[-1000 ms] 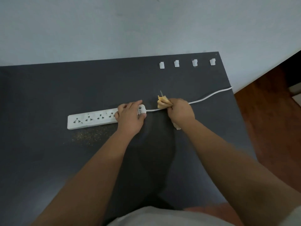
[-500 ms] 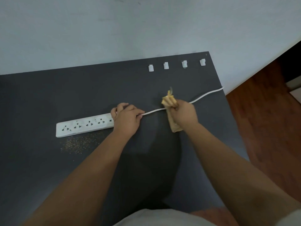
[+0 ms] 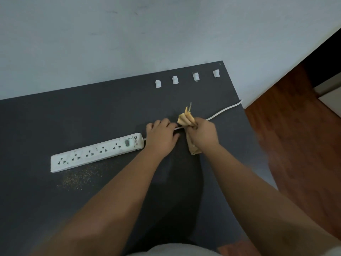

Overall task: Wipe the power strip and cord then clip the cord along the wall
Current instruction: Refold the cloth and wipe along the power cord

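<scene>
A white strip [image 3: 97,152] is laid flat on a dark grey table [image 3: 55,200], its length slanting from lower left to upper right, sockets facing up and the switch end nearest the hands. From that end a white cord [image 3: 224,112] is run to the right and away, over the table's right edge near the wall [image 3: 129,37]. The cord is held down just beside the strip by the left hand [image 3: 161,136], whose fingers are curled over it; whether it is pinched or only pressed cannot be told. Just to the right, a yellow-tan cloth [image 3: 186,119] is gripped in the right hand [image 3: 203,134], with the fingers closed round it and the cloth bunched about the cord; one end of the cloth sticks up past the fist and the other hangs down onto the table below the hand. The two hands are close but apart. Four small white clips [image 3: 186,79] are set in a row along the table's far edge by the wall, well apart from the cord. Fine yellowish specks [image 3: 81,179] are scattered on the table in front of the strip.
</scene>
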`<state>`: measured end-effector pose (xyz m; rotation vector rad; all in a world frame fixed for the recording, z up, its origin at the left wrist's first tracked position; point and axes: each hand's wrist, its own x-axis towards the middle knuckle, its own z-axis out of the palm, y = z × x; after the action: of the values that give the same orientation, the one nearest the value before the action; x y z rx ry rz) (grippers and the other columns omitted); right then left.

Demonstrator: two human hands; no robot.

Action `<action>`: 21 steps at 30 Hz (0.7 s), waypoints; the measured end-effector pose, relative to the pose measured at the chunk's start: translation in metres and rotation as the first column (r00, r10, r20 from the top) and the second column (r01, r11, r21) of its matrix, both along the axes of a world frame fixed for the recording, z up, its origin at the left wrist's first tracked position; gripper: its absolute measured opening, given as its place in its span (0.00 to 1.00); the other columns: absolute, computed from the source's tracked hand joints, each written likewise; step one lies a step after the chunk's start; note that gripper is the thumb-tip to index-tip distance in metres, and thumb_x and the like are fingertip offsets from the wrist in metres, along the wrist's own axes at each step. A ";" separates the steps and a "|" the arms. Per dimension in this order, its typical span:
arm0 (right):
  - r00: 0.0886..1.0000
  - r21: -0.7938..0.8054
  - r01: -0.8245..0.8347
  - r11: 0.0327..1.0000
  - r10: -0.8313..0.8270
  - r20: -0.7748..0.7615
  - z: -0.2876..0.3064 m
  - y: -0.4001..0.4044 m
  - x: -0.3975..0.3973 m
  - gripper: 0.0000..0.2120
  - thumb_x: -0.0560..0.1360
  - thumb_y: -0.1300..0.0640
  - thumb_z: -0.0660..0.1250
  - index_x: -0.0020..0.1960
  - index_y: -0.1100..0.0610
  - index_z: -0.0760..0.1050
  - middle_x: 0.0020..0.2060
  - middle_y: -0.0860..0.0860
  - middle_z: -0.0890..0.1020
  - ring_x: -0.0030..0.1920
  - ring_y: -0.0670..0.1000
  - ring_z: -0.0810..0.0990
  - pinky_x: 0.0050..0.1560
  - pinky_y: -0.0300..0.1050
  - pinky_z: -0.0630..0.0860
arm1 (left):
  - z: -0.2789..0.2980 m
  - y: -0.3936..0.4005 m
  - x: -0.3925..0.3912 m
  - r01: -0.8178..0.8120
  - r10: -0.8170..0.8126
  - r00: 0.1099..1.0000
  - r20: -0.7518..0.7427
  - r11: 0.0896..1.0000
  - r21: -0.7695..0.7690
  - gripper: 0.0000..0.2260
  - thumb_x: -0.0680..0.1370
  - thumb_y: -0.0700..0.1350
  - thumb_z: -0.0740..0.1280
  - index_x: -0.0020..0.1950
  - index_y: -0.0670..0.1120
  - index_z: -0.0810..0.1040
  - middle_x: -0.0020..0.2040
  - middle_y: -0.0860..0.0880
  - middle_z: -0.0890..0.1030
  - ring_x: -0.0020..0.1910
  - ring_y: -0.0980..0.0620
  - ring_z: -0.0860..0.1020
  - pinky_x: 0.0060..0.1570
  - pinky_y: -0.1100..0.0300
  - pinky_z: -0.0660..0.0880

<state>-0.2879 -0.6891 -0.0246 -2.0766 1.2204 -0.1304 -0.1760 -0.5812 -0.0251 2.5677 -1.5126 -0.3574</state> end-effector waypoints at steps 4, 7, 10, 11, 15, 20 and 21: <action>0.999 -0.021 0.032 0.999 -0.032 -0.017 0.001 -0.016 -0.008 0.10 0.73 0.49 0.66 0.39 0.54 0.72 0.34 0.51 0.77 0.39 0.55 0.77 0.37 0.43 0.68 | -0.005 -0.022 0.001 -0.005 0.004 0.999 -0.044 1.000 -0.027 0.10 0.80 0.50 0.62 0.57 0.51 0.78 0.53 0.49 0.77 0.54 0.45 0.76 0.51 0.52 0.67; 0.983 -0.041 0.177 0.983 -0.179 -0.052 0.004 -0.052 -0.034 0.08 0.73 0.51 0.65 0.42 0.56 0.73 0.37 0.55 0.79 0.43 0.58 0.78 0.38 0.44 0.68 | -0.008 -0.021 0.005 0.014 -0.020 0.996 -0.084 0.998 -0.067 0.07 0.79 0.48 0.63 0.54 0.50 0.79 0.51 0.48 0.78 0.51 0.45 0.78 0.49 0.53 0.67; 0.941 -0.078 0.329 0.941 -0.334 -0.056 0.007 -0.075 -0.068 0.08 0.73 0.52 0.63 0.42 0.56 0.72 0.37 0.55 0.78 0.43 0.58 0.78 0.40 0.45 0.67 | -0.010 -0.018 0.004 0.005 -0.018 0.991 -0.133 0.995 -0.099 0.06 0.79 0.45 0.64 0.52 0.47 0.79 0.50 0.46 0.77 0.49 0.43 0.77 0.47 0.52 0.70; 0.914 -0.083 0.398 0.914 -0.402 -0.051 0.008 -0.079 -0.079 0.08 0.73 0.52 0.63 0.42 0.57 0.72 0.37 0.54 0.77 0.44 0.58 0.78 0.40 0.45 0.67 | -0.010 -0.017 0.005 -0.001 -0.015 0.987 -0.157 0.995 -0.104 0.06 0.79 0.44 0.64 0.52 0.46 0.79 0.50 0.46 0.77 0.48 0.43 0.77 0.48 0.51 0.71; 0.832 -0.115 0.555 0.824 -0.548 0.083 0.018 -0.080 -0.083 0.09 0.72 0.54 0.64 0.43 0.60 0.72 0.37 0.54 0.75 0.43 0.59 0.77 0.40 0.46 0.67 | -0.012 -0.015 0.006 -0.004 -0.014 0.976 -0.217 0.996 -0.085 0.05 0.79 0.45 0.64 0.51 0.48 0.78 0.50 0.48 0.76 0.49 0.45 0.77 0.47 0.51 0.74; 0.985 -0.011 0.168 0.986 -0.168 0.038 0.008 -0.054 -0.026 0.07 0.73 0.53 0.63 0.50 0.53 0.75 0.40 0.53 0.80 0.45 0.57 0.79 0.41 0.44 0.71 | -0.015 -0.015 0.006 -0.006 -0.011 0.975 -0.221 0.997 -0.077 0.05 0.79 0.45 0.64 0.51 0.48 0.79 0.50 0.49 0.76 0.49 0.47 0.77 0.46 0.52 0.74; 0.989 0.011 0.148 0.989 -0.148 0.017 0.003 -0.054 -0.024 0.06 0.74 0.53 0.63 0.49 0.52 0.75 0.40 0.53 0.80 0.45 0.57 0.79 0.41 0.44 0.72 | -0.015 -0.015 0.006 -0.007 -0.009 0.976 -0.217 0.997 -0.072 0.05 0.79 0.45 0.64 0.51 0.48 0.79 0.50 0.49 0.76 0.49 0.47 0.77 0.46 0.52 0.74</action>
<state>-0.3123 -0.7436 -0.0219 -1.9717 1.3617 -0.2101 -0.1696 -0.5957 -0.0400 2.3832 -1.4219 -0.5534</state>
